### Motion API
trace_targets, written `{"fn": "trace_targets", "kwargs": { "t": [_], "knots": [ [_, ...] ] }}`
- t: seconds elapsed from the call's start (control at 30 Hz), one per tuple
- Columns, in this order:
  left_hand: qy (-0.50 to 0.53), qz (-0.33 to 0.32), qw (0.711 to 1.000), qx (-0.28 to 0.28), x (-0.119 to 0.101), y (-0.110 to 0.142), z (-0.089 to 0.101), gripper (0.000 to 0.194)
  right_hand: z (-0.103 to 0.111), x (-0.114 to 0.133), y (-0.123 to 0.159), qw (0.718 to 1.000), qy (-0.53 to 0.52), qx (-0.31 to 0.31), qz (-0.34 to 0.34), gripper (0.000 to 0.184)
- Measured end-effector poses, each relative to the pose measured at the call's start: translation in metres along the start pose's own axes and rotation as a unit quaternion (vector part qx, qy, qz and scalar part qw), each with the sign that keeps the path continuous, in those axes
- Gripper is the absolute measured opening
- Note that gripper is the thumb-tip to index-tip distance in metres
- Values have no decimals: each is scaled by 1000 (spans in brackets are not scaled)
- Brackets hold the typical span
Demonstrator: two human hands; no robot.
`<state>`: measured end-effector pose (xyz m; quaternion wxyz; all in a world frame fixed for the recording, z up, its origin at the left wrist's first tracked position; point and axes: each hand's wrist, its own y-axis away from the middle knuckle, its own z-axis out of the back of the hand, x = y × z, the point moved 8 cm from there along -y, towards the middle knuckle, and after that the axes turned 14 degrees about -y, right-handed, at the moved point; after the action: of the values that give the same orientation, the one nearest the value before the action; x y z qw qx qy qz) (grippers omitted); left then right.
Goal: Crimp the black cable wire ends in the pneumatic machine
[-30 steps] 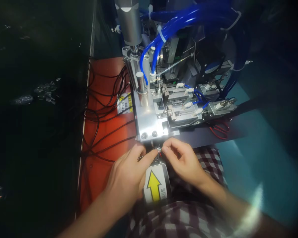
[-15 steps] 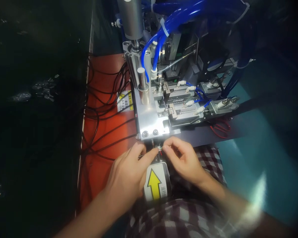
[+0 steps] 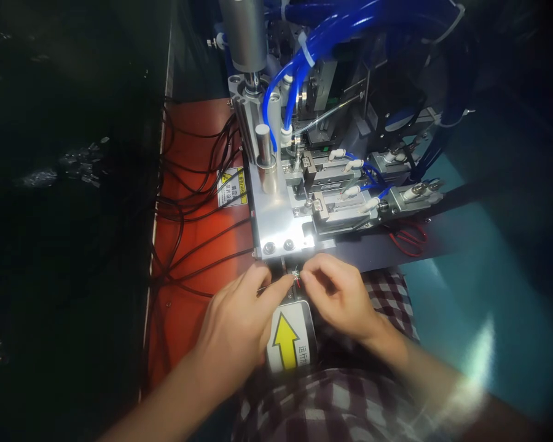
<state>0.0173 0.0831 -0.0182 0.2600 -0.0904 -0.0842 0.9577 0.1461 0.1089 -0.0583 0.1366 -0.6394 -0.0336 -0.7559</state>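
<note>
My left hand (image 3: 237,313) is at the front end of the machine. Its thumb tip presses at a small part with thin wires (image 3: 296,275), one of them red, while the curled fingers are partly hidden. On the other side of that part, my right hand (image 3: 341,294) has thumb and forefinger pinched together. Whatever lies in the pinch is too small to make out. The wired part sits at a narrow dark track (image 3: 291,296), just below the shiny metal plate (image 3: 281,227) with its two bolts.
A label with a yellow arrow (image 3: 286,344) is just below my hands. Air cylinders (image 3: 341,209) with blue tubes (image 3: 304,67) fill the machine top. Black cables (image 3: 203,202) cross the orange base (image 3: 188,153) at left. A red wire loop (image 3: 410,239) lies at right.
My right hand has shifted very slightly at the small wired part. The left hand holds nearly the same position.
</note>
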Motion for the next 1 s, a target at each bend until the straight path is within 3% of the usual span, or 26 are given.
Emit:
{"fn": "trace_targets", "kwargs": {
  "t": [0.3,0.57,1.0],
  "knots": [
    [-11,-7,1000,6,-2,-2,0,34,0,-10,1,998,-47,-12,-35,15],
    [-22,-13,1000,17,-2,-2,-1,37,-3,-29,6,970,-186,-10,-154,17],
    [-35,-9,999,16,1,3,-5,37,-5,-28,7,957,-200,-47,-205,14]
  ]
}}
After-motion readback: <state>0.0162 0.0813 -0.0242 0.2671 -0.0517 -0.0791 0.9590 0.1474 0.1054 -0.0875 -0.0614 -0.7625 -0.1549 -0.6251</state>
